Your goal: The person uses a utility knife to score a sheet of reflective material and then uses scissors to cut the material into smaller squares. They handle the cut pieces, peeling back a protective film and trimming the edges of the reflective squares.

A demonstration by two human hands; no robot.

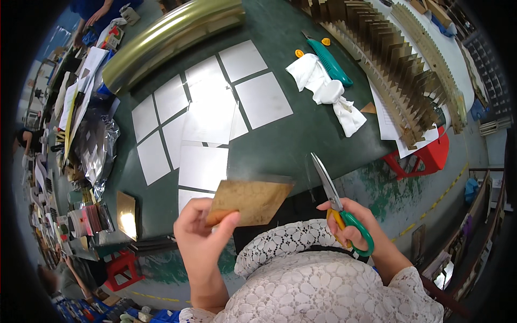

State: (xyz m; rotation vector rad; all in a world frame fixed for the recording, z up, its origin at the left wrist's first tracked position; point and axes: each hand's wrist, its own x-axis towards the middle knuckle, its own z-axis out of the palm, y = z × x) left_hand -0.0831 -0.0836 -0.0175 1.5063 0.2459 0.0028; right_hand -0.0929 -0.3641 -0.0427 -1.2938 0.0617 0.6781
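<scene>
Between thumb and fingers, my left hand (203,231) grips a flat brown-gold sheet (252,200), tilted above the table's near edge. To its right, my right hand (358,223) has its fingers in the green and yellow handles of a pair of scissors (329,185). The blades point up and away from me and look closed together. Beyond the sheet, several silvery-white square plates (203,167) lie on the dark green table (285,148), some joined edge to edge in rows. A smaller gold sheet (127,215) lies at the table's near left.
A large gold foil roll (172,40) lies at the back. Right of the plates are a green utility knife (328,60), crumpled white cloths (312,72) and a rack of upright brown sheets (388,70). Red stools (423,156) (123,269) stand beside the table. Other people work at left.
</scene>
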